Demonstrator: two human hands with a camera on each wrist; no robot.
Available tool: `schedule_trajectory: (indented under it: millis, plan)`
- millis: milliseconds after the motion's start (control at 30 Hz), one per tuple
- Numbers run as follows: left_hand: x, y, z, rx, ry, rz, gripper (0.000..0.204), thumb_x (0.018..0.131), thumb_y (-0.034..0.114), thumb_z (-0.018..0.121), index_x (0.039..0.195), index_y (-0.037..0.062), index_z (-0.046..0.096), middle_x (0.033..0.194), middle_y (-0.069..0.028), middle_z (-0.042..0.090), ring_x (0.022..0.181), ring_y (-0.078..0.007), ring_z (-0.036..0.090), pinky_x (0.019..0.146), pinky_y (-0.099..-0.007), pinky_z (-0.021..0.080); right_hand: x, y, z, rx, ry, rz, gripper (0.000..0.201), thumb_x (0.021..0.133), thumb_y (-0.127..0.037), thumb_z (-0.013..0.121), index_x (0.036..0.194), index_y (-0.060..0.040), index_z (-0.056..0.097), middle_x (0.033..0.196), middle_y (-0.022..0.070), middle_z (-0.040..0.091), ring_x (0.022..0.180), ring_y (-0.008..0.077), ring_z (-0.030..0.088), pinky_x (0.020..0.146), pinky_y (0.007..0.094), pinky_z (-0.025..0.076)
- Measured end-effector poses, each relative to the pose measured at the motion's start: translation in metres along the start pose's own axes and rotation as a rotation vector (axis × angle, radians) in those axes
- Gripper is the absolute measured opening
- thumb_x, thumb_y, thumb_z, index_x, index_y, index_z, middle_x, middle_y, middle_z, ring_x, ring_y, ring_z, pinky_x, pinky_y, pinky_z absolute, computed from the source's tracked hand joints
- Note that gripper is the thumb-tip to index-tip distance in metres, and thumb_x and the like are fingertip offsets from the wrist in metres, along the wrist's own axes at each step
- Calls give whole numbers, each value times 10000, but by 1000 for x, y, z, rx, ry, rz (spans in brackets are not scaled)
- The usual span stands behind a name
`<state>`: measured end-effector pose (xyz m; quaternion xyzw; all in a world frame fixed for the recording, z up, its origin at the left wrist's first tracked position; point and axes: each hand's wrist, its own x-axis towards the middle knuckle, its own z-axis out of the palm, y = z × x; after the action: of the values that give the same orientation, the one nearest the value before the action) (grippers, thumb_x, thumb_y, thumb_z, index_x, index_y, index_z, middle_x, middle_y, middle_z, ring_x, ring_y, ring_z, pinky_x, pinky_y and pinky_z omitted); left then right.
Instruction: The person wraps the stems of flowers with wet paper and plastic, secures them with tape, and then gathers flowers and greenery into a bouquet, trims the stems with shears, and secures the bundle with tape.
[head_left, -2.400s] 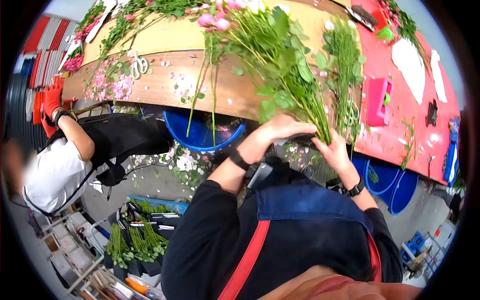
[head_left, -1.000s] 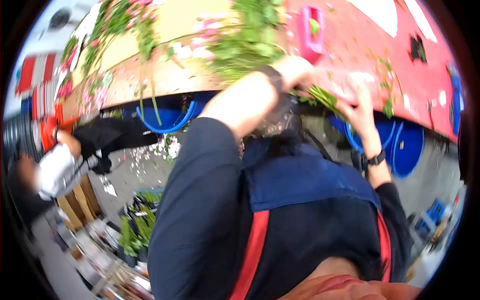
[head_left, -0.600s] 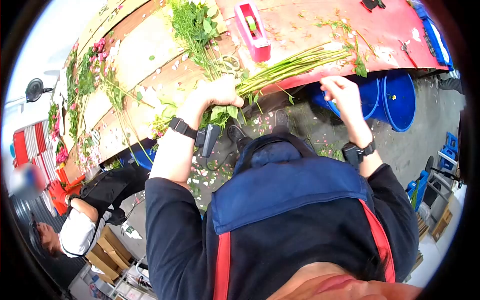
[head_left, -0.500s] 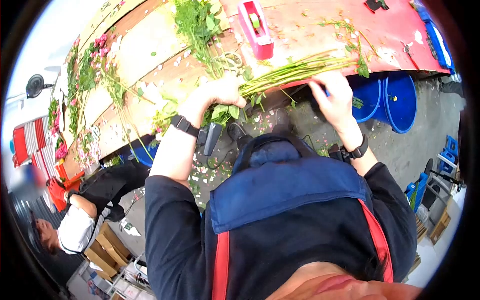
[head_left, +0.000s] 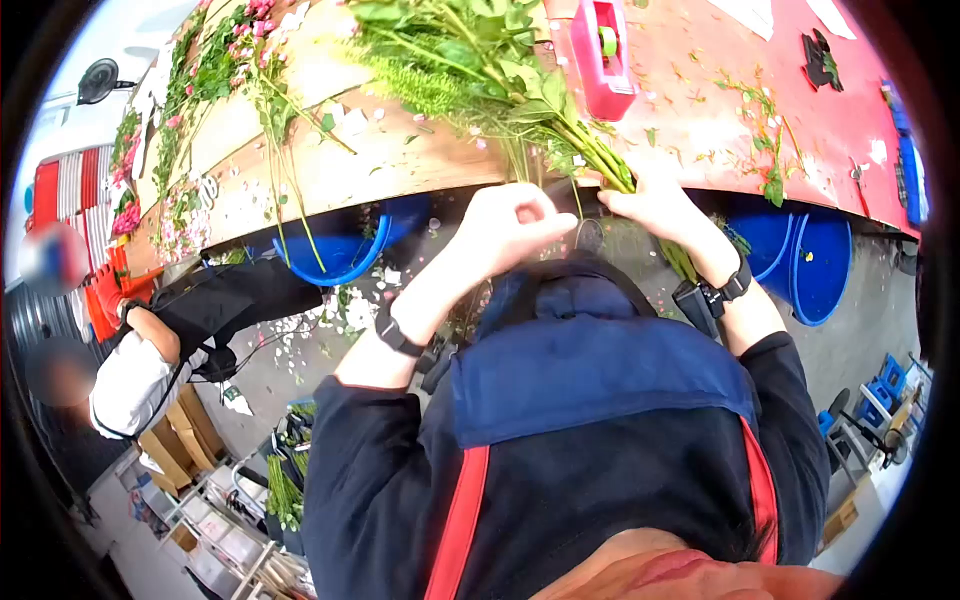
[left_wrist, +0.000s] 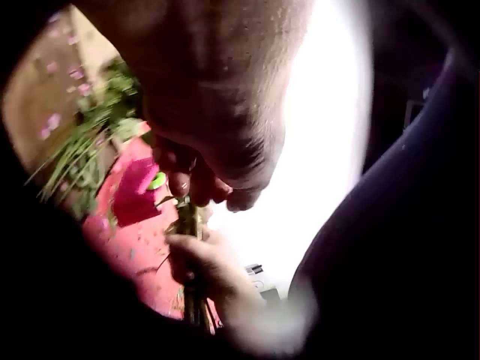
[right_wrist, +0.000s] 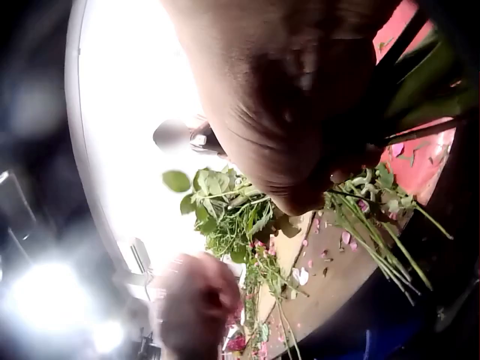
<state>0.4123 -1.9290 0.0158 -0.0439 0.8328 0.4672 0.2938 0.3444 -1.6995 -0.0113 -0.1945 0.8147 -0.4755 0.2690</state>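
My right hand [head_left: 660, 208] grips a bunch of leafy flower stems [head_left: 500, 80] near the cut ends, which stick out below the hand. The leafy end lies over the table to the upper left. To the left of those cut ends, my left hand [head_left: 505, 235] has its fingers curled and thumb stretched out, with no stem visible in it. The left wrist view shows my left hand [left_wrist: 217, 142] above the stems [left_wrist: 191, 225] that my right hand [left_wrist: 206, 262] holds. In the right wrist view, leaves [right_wrist: 225, 199] spread beyond the right hand [right_wrist: 277, 127].
A pink tape dispenser [head_left: 604, 70] stands beside the bunch on the red table cover [head_left: 690, 140]. More stems [head_left: 285, 130] and scattered petals lie on the wooden side. Blue buckets [head_left: 822, 265] stand under the edge. Another person in red gloves [head_left: 105, 290] works at the left.
The bunch has swung from blooms upper left to cut ends pointing right, then back. My left hand has come off it and my right hand has taken hold near the ends.
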Motion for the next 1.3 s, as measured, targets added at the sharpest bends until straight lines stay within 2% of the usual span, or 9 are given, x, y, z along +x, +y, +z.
schedule_trajectory:
  millis: [100,200,233,300,400,633,833,967,1300]
  plan:
    - [35,-42,19,-1087,77,159,365,849,145,690,1177,21,587,1047,-71,661,910,-165,630,790,-277,506,1,-8,10,171,-121,159,519,774,-146,703,1242,2,536,934,79,631,837,159,569,774,299,487]
    - [50,-28,12,-1393,-37,275,351,891,121,637,1215,7,565,1114,-111,647,988,-220,631,822,-339,525,0,-27,21,165,-197,335,534,791,-204,737,1249,-10,543,946,76,625,845,137,567,779,304,492]
    - [53,-31,12,-1386,0,236,344,895,117,634,1211,0,564,1116,-113,647,992,-227,632,826,-348,529,-1,-16,43,119,118,-95,495,795,-197,729,1222,-14,559,958,86,618,878,152,576,783,309,491]
    - [56,-40,14,-1376,74,152,331,902,109,627,1202,-13,563,1120,-117,646,999,-239,635,835,-366,536,-2,-10,50,-57,358,-184,415,805,-159,703,1181,-21,593,959,104,611,909,186,585,803,312,483]
    - [53,-42,13,-1300,123,95,272,893,83,636,1131,-44,593,1105,-137,648,967,-233,644,812,-353,552,6,2,42,-327,326,-503,304,804,-94,673,1096,-21,628,943,110,604,897,211,588,823,310,476]
    - [49,-40,15,-1329,71,144,357,836,27,680,1174,-42,590,1117,-115,650,977,-205,641,861,-342,530,2,1,44,78,267,-206,203,768,-54,710,922,-25,582,914,74,577,860,179,557,794,303,463]
    - [56,-47,20,-1246,79,331,374,834,-4,648,1199,6,564,1143,-86,630,1053,-209,602,942,-351,488,5,-13,41,-34,359,-397,172,766,19,677,913,7,589,928,96,582,881,201,575,812,296,473]
    - [58,-56,21,-1180,124,225,341,822,-11,673,1148,18,581,1094,-65,631,990,-193,610,923,-346,494,5,-22,34,-45,414,-421,139,785,53,637,916,21,607,961,117,613,883,192,607,768,273,493]
    - [60,-60,20,-1170,92,302,347,837,20,687,1165,23,571,1061,-75,646,981,-200,627,913,-352,502,9,-16,39,-48,349,-277,167,772,5,702,899,0,593,898,93,650,792,172,621,732,280,502]
